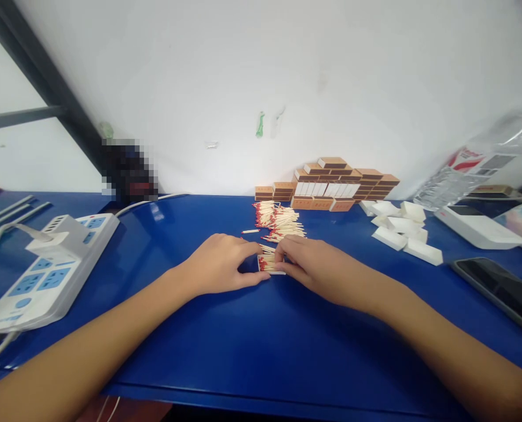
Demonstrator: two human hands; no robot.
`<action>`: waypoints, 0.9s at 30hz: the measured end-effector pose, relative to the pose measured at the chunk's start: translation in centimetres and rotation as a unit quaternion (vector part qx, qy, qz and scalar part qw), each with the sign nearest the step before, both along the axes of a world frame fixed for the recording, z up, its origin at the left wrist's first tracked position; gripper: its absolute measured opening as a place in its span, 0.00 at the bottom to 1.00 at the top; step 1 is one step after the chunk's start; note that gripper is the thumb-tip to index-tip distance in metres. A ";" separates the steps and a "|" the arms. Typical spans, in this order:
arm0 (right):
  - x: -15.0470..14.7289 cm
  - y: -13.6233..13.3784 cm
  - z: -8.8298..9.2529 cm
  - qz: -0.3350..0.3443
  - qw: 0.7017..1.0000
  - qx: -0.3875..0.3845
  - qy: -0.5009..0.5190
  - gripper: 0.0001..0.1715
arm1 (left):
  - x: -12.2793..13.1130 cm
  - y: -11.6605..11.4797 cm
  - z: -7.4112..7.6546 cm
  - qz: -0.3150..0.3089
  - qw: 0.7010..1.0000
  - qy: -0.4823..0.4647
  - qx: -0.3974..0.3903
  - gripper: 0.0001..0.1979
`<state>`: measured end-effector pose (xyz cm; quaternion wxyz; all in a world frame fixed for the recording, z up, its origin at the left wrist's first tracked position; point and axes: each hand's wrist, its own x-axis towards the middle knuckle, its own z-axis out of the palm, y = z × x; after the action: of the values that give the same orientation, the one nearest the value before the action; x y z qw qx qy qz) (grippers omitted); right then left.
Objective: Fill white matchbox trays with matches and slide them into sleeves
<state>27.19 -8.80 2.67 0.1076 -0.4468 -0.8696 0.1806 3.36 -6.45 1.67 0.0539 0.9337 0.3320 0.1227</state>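
Note:
A small white matchbox tray [280, 272] full of red-headed matches [267, 262] lies on the blue table between my hands. My left hand [226, 262] grips the tray's left end between thumb and fingers. At the right end, the bent fingers and thumb of my right hand [307, 262] close on the tray and its matches; their tips partly cover it. Just behind the tray is a loose pile of matches [282, 220], with a single match [250, 231] lying to its left.
Stacked matchboxes [322, 190] stand against the wall. Right of them lie several empty white trays [404, 228], a white device [478, 225], a phone [502, 290] and a tilted plastic bottle [472, 161]. A power strip [54, 272] with cables occupies the left side.

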 end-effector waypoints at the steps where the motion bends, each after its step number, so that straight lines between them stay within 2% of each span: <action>1: -0.2 -0.1 -0.1 0.002 1.000 0.001 -0.009 0.08 | 0.0 0.0 0.0 0.002 1.000 0.003 0.000 0.18; 8: 0.2 0.1 -0.8 0.021 1.000 0.016 0.008 0.07 | 0.1 -0.1 -0.1 -0.004 1.000 0.004 0.000 0.17; 12: 0.4 0.0 -0.3 0.027 0.999 0.042 0.014 0.08 | 0.1 -0.2 0.1 -0.004 1.000 0.003 -0.001 0.17; 18: 3.0 1.9 0.8 -0.076 0.991 0.111 -0.023 0.09 | 0.0 -0.2 0.3 -0.007 0.999 -0.039 0.027 0.17; 22: 4.6 3.3 0.3 -0.061 0.995 0.062 -0.043 0.06 | 0.1 -0.3 0.2 -0.014 0.999 -0.030 0.010 0.17; 27: 4.8 3.7 -0.6 -0.070 0.996 0.033 -0.044 0.06 | 0.2 -0.4 0.3 -0.015 0.999 -0.044 -0.010 0.17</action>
<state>31.98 -5.09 2.09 0.0958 -0.5102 -0.8456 0.1240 3.59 -6.87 1.93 0.0796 0.9317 0.3164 0.1597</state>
